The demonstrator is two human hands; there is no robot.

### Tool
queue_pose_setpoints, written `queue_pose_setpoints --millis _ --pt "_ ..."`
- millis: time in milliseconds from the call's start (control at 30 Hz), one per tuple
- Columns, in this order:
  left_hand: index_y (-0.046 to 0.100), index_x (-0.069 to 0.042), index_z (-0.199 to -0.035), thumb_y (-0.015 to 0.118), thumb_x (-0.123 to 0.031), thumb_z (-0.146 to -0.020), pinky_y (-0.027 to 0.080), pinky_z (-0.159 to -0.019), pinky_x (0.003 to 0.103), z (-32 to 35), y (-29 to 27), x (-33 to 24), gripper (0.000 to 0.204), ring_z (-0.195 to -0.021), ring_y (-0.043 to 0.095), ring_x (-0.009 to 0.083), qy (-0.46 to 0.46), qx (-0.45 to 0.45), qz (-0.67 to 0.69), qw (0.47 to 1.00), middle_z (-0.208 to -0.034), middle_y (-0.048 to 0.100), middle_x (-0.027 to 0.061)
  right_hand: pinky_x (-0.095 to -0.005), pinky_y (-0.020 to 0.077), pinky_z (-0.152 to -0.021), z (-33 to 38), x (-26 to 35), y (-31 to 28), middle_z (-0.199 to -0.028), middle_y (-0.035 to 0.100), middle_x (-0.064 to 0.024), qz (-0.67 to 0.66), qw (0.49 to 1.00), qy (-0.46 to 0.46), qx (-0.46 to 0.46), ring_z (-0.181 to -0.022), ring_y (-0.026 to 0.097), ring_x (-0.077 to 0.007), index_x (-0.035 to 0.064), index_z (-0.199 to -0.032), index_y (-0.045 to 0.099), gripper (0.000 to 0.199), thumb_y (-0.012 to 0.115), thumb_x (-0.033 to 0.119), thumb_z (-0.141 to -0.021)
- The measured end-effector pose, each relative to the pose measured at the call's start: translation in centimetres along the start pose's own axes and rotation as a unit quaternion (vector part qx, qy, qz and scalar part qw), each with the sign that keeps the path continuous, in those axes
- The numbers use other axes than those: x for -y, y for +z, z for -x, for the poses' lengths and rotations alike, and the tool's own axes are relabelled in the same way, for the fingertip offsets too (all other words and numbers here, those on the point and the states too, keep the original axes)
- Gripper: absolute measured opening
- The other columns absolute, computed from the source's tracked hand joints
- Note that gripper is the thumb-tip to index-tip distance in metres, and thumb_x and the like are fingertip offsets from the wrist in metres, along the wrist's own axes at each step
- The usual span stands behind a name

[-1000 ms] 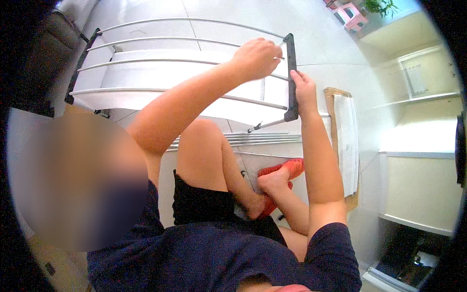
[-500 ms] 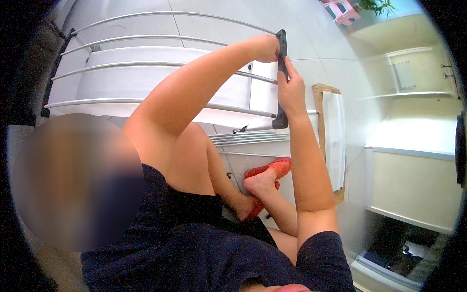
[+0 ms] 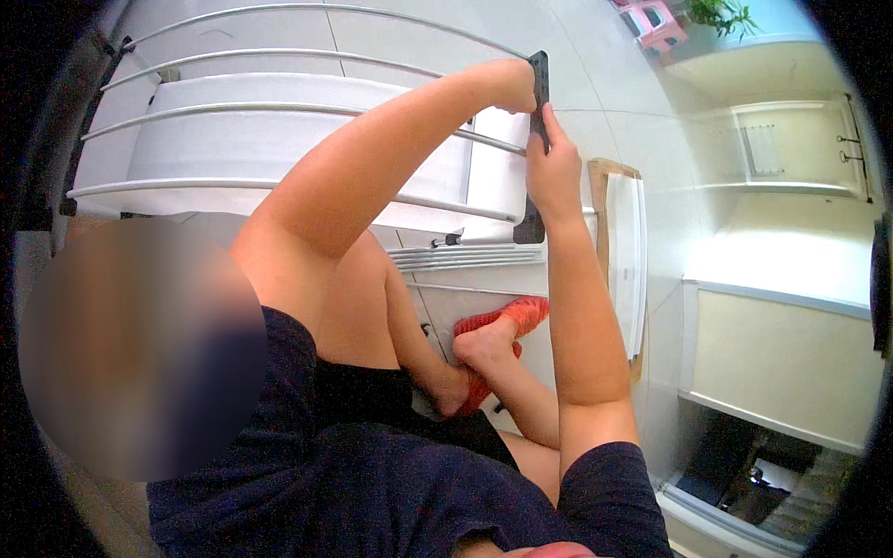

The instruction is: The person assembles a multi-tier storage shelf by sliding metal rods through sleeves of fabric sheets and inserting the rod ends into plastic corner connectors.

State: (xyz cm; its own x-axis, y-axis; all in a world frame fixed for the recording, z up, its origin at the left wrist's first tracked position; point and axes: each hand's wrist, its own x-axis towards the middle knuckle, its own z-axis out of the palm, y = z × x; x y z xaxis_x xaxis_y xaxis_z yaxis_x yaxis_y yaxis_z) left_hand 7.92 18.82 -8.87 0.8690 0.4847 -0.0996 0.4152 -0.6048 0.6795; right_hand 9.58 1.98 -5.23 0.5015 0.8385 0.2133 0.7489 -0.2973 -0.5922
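A rack section of silver metal rods (image 3: 223, 109) runs across the upper left, its rods joined at the right end to a black plastic end bar (image 3: 529, 225). My left hand (image 3: 511, 86) is closed around the upper part of this bar, its fingertips partly hidden. Lower on the same bar, my right hand (image 3: 555, 181) grips it from the right, one finger stretched up along it. Another black end bar (image 3: 91, 139) holds the rods at the far left. Just below, several loose silver rods (image 3: 465, 258) lie together on the floor beside a small black fitting (image 3: 448, 240).
Behind the rods lies a long white panel (image 3: 298, 139). A wood-edged white board (image 3: 625, 251) is on the floor to my right. Cream cabinets (image 3: 781, 344) stand farther right. My feet in red slippers (image 3: 526, 316) are below the rack. A pink stool (image 3: 656, 26) is far off.
The view has shifted slightly, so the rack and floor things appear a little further left. Both hands keep their hold on the black end bar.
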Motion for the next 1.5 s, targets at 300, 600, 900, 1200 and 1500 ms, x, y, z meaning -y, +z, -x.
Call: queue_pose_setpoints --millis 300,600,900,1200,1500 --pt "0.070 -0.002 -0.072 0.068 -0.020 -0.073 0.049 -0.053 0.031 0.4 -0.9 -0.7 0.018 -0.055 0.061 0.0152 0.050 0.015 0.047 0.998 -0.062 0.065 0.0077 -0.0296 0.0449 -0.063 -0.2 -2.0 0.3 -0.079 0.061 -0.0176 0.012 0.999 -0.009 -0.041 -0.066 0.056 -0.0181 -0.0022 -0.129 0.046 0.048 0.048 0.011 -0.084" --pt "0.069 -0.001 -0.079 0.067 -0.019 -0.079 0.048 -0.057 0.032 1.0 -1.3 -0.8 0.018 -0.059 0.060 0.0165 0.090 0.034 0.037 0.995 -0.068 0.066 0.0084 -0.0302 0.0461 -0.065 -0.1 -2.1 0.1 -0.082 0.063 -0.0200 0.007 0.999 -0.006 -0.036 -0.068 0.059 -0.0199 -0.0024 -0.129 0.046 0.048 0.047 0.010 -0.083" --pt "0.065 -0.001 -0.083 0.064 -0.019 -0.083 0.048 -0.063 0.034 1.8 -2.1 -1.9 0.018 -0.067 0.061 0.0186 0.141 0.010 -0.022 0.990 -0.073 0.066 0.0089 -0.0394 0.0507 -0.072 0.1 -0.9 -0.6 -0.094 0.063 -0.0289 0.041 0.999 -0.002 -0.010 -0.080 0.066 -0.0335 -0.0104 -0.127 0.045 0.045 0.049 0.005 -0.085" --pt "0.064 0.000 -0.081 0.066 -0.017 -0.082 0.049 -0.060 0.033 2.2 -2.3 -1.8 0.017 -0.067 0.061 0.0173 0.110 0.005 0.000 0.994 -0.073 0.066 0.0087 -0.0392 0.0504 -0.076 0.1 -0.8 -0.4 -0.099 0.062 -0.0293 0.022 1.000 0.004 -0.010 -0.086 0.066 -0.0349 -0.0099 -0.128 0.044 0.046 0.049 0.005 -0.085" --pt "0.065 -0.002 -0.083 0.067 -0.019 -0.082 0.049 -0.064 0.034 2.9 -1.9 -2.2 0.017 -0.069 0.062 0.0196 0.134 -0.051 -0.059 0.988 -0.076 0.066 0.0091 -0.0401 0.0494 -0.080 0.1 -1.0 -0.4 -0.102 0.060 -0.0314 0.012 1.000 -0.002 -0.012 -0.089 0.065 -0.0375 -0.0101 -0.127 0.044 0.047 0.049 0.007 -0.084"
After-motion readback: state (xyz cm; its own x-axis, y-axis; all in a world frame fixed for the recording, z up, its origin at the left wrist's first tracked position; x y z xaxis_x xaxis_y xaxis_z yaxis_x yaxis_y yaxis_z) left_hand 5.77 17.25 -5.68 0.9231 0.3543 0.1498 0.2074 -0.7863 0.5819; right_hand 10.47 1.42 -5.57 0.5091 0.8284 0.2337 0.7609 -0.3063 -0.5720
